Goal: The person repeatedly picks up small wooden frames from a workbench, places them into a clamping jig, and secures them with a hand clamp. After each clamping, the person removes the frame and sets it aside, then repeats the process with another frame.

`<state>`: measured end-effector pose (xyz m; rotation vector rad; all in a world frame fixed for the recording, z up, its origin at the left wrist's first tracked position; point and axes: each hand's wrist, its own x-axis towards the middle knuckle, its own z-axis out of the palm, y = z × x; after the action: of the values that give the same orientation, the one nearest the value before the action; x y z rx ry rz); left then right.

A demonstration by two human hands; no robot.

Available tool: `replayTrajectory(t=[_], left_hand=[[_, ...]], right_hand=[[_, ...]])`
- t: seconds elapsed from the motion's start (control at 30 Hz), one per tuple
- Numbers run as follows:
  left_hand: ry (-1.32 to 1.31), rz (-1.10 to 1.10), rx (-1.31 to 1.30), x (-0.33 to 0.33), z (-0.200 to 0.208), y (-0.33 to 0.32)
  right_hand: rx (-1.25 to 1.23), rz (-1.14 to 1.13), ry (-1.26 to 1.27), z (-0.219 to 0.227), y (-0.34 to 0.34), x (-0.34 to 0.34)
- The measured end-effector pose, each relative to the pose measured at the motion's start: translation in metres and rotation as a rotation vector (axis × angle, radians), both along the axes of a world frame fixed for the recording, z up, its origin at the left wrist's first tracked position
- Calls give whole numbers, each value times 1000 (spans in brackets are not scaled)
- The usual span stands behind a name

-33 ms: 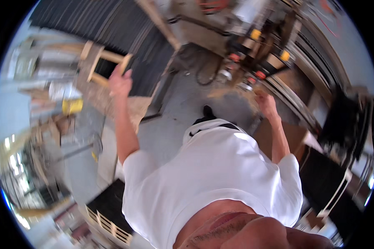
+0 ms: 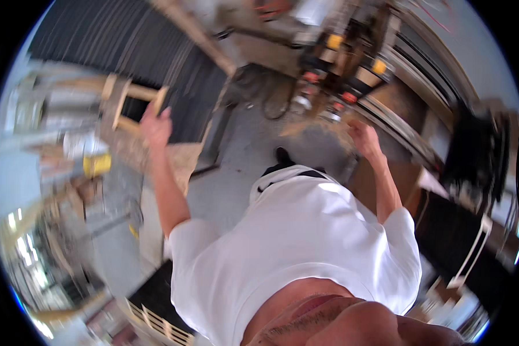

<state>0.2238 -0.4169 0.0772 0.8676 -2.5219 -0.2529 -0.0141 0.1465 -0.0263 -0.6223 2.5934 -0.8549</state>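
Note:
My left hand [image 2: 155, 126] reaches forward at the left, its thumb and fingers closed around the near bar of a small light wooden frame [image 2: 162, 99]. A dark opening or panel shows inside that frame. The frame lies on a brown board [image 2: 181, 158] beside a stack of dark, ridged strips [image 2: 193, 75]. Out to the right, my right hand [image 2: 364, 138] hangs above the floor with its fingers curled in. Motion blur hides whether anything is in it. No other thing touches it that I can see.
Ahead to the right stand blurred machine parts with red and yellow pieces [image 2: 346, 95], near tan dust [image 2: 305, 126] on the grey floor [image 2: 245, 147]. A brown box [image 2: 380, 181] is beside my right forearm. At the left sits a yellow container [image 2: 97, 165].
The whole view has shifted, so the surroundings ahead sit slightly lower and further left. My left hand stays at the wooden frame; my right hand stays curled.

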Motion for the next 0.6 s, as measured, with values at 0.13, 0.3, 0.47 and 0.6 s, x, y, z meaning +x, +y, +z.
replayTrajectory(t=[0.13,0.3,0.47,0.6], left_hand=[[-170,103,-53,-14,21,28],[-267,152,45,-15,21,14],[-29,189,-422,-40,23,49],[416,37,-197,-77,8,108]], right_hand=[[-3,-99,104,80,72,0],[-77,-212,408,142,174,23],[59,-433,749,243,244,85],[426,-724,949,292,305,132]])
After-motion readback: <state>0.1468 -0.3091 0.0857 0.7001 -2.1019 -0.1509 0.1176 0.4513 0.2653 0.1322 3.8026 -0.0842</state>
